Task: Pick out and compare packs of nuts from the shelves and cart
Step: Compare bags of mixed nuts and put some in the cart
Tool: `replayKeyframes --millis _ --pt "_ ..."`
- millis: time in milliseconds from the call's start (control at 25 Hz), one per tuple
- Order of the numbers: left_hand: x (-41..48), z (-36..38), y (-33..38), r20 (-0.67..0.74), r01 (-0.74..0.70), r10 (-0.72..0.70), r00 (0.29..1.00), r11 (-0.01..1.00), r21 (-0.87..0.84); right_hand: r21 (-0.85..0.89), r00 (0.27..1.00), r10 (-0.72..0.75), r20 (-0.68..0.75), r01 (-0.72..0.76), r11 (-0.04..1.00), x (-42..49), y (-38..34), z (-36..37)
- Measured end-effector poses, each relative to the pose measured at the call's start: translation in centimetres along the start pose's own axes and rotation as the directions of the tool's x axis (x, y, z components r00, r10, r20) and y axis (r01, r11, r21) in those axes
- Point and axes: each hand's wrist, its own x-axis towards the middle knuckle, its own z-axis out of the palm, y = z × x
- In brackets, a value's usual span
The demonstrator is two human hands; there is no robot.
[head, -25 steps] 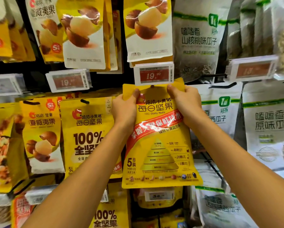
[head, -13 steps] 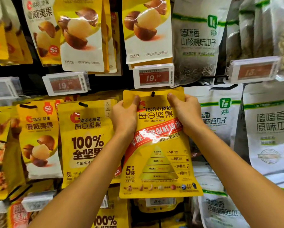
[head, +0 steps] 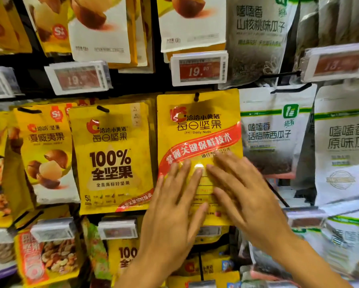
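On its peg (head: 196, 96), nut pack (head: 199, 125), lower half hidden by left hand (head: 174, 206), right hand (head: 245, 196), grips flat.

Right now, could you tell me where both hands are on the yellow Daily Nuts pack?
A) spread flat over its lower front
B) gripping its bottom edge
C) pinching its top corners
A: left hand and right hand lie straight-fingered low on the Daily Nuts pack.

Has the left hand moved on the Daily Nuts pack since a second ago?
Yes: the left hand dropped from the top corner of the Daily Nuts pack, beside the peg, to its lower half.
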Motion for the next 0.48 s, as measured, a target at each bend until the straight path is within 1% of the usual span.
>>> replayKeyframes --millis 40,80,120,280,360,480 --pt "-1.0 0.6 -0.2 0.057 -0.04 0.039 0.998 0.999 0.02 0.041 0.996 -0.001 0.092 -0.003 0.999 -1.1 0.1 0.4" --pt "-1.3 1.2 -0.7 0.093 -0.064 0.061 0.994 0.998 0.027 0.063 0.989 0.005 0.147 -0.015 0.998 -1.6 0.4 0.8" --pt "-1.2 1.7 -1.2 0.12 -0.079 0.074 0.99 0.996 0.032 0.061 0.985 0.01 0.17 -0.021 0.998 -1.9 0.8 1.3" --pt "-0.6 3.4 -3.3 0.194 -0.111 0.091 0.977 0.989 0.094 -0.003 0.986 0.012 0.165 -0.012 1.0 -1.7 2.2 3.9" --pt "-0.6 3.7 -3.6 0.21 -0.095 0.079 0.975 0.993 0.071 -0.008 0.988 0.025 0.154 -0.024 1.0 -1.7 2.2 4.7" --pt "-0.6 2.4 -3.0 0.163 -0.062 0.063 0.985 0.998 -0.01 0.004 0.99 0.021 0.141 -0.022 1.0 -1.8 1.5 3.9"
